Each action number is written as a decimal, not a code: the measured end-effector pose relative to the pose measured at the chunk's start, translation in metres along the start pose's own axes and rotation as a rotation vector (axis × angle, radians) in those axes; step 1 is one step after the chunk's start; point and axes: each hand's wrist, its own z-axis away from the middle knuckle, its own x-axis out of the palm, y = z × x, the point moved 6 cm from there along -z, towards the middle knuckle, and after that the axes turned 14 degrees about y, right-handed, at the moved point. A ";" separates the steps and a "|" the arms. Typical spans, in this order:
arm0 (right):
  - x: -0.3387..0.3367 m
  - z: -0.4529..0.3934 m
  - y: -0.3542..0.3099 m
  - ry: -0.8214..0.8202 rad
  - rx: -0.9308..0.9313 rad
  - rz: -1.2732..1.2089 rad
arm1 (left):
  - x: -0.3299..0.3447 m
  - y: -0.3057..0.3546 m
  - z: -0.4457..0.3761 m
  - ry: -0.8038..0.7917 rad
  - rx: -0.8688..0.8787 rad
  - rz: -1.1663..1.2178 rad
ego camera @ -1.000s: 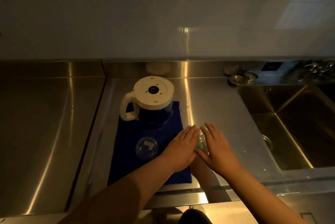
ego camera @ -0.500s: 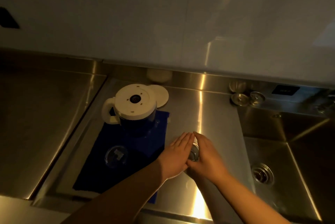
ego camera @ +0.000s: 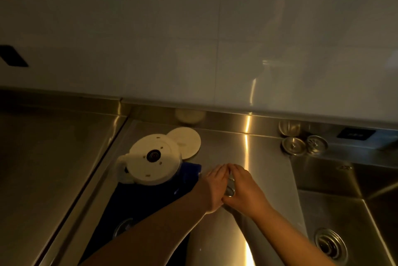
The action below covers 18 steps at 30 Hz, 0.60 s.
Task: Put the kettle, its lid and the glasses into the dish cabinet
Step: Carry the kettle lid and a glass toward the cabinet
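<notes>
A steel table [ego camera: 247, 158] runs under a white wall, with a sink [ego camera: 355, 212] set into its right end. Near the middle of the table, the left hand [ego camera: 212, 188] and the right hand [ego camera: 244, 188] press flat against opposite sides of a clear glass [ego camera: 230, 187], fingers straight and close together, fingertips nearly meeting over its far side. Only a sliver of the glass shows between the palms, just off the right edge of a blue mat [ego camera: 140, 205].

The kettle [ego camera: 154, 159] stands upside down on the far end of the mat, its white base facing up and its handle toward the table's left edge. The round white lid [ego camera: 186, 143] lies flat on the steel just behind the kettle, partly hidden by it and close to the back edge of the table. A second glass [ego camera: 123, 226] sits on the near part of the mat, half covered by the left forearm.

At the back edge near the sink, two metal sink strainers [ego camera: 294, 145] lie side by side. A drain [ego camera: 330, 243] shows in the sink's floor. A dark socket plate [ego camera: 355, 133] is set in the back ledge above the sink.
</notes>
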 end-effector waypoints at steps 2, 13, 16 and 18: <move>0.002 -0.015 0.005 0.010 0.007 -0.011 | -0.001 -0.009 -0.013 -0.004 0.018 0.023; 0.027 -0.106 0.027 -0.017 0.052 0.020 | -0.008 -0.074 -0.086 -0.069 -0.049 0.091; 0.037 -0.123 0.027 -0.024 0.048 0.016 | -0.010 -0.093 -0.093 -0.054 -0.074 0.170; 0.041 -0.132 0.026 -0.017 0.047 0.010 | -0.013 -0.102 -0.096 -0.055 -0.071 0.193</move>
